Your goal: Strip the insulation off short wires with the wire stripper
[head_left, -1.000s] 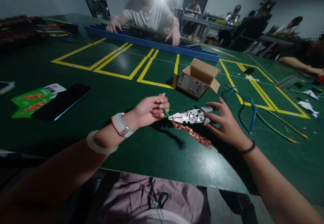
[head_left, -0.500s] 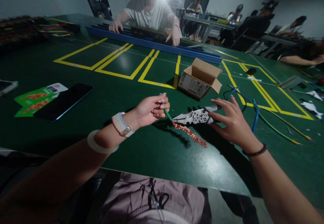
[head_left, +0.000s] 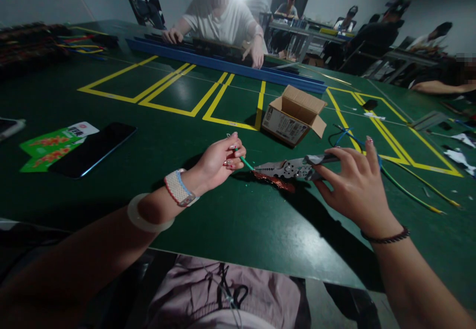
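My left hand [head_left: 219, 160] pinches the green-insulated end of a short wire [head_left: 246, 162]. From that end a twisted bundle of bare copper strands [head_left: 274, 181] runs to the right, low over the green table [head_left: 230, 220]. My right hand [head_left: 353, 180] holds silver wire-stripping pliers [head_left: 288, 168] by their handles. The plier jaws point left and meet the wire just right of my left fingers. Both hands hover a little above the table near its front edge.
An open cardboard box [head_left: 293, 116] stands just beyond the hands. Blue and green-yellow wires [head_left: 375, 163] lie at the right. A dark phone [head_left: 92, 149] and green packets [head_left: 48, 148] lie at the left. A person in a white shirt [head_left: 223, 19] sits opposite behind blue rails [head_left: 223, 64].
My right hand and the pliers have moved right and up a little. The copper strands now lie flatter and darker under the plier jaws. My left hand has barely shifted.
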Demonstrator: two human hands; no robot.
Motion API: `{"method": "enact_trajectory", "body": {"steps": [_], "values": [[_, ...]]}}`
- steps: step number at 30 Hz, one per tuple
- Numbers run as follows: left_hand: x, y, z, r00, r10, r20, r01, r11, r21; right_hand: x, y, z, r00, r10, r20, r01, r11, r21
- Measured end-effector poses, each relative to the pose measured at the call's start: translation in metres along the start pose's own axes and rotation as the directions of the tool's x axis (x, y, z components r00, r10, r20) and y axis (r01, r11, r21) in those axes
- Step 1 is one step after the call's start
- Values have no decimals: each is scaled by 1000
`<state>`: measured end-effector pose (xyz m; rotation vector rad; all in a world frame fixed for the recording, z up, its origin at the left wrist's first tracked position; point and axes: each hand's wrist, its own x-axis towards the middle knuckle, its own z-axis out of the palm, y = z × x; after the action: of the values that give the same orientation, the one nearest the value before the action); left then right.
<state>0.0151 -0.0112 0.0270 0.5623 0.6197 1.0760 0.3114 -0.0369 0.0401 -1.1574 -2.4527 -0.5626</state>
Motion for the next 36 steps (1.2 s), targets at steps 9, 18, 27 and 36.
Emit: {"method": "enact_trajectory", "body": {"steps": [9,18,27,36], "values": [[-4,-7,8,979,192,-70,-182,975,130,1,-4,-4,998,-31,55,42,975,-218],[-5,-9,10,960,269,-75,-248,945,211,0,-3,0,999,3,52,8,981,-194],[-6,-10,13,957,273,-97,-249,947,202,-1,0,5,999,4,43,3,987,-162],[-6,-14,12,948,307,-88,-285,936,205,2,-2,5,998,-26,56,38,975,-218]]}}
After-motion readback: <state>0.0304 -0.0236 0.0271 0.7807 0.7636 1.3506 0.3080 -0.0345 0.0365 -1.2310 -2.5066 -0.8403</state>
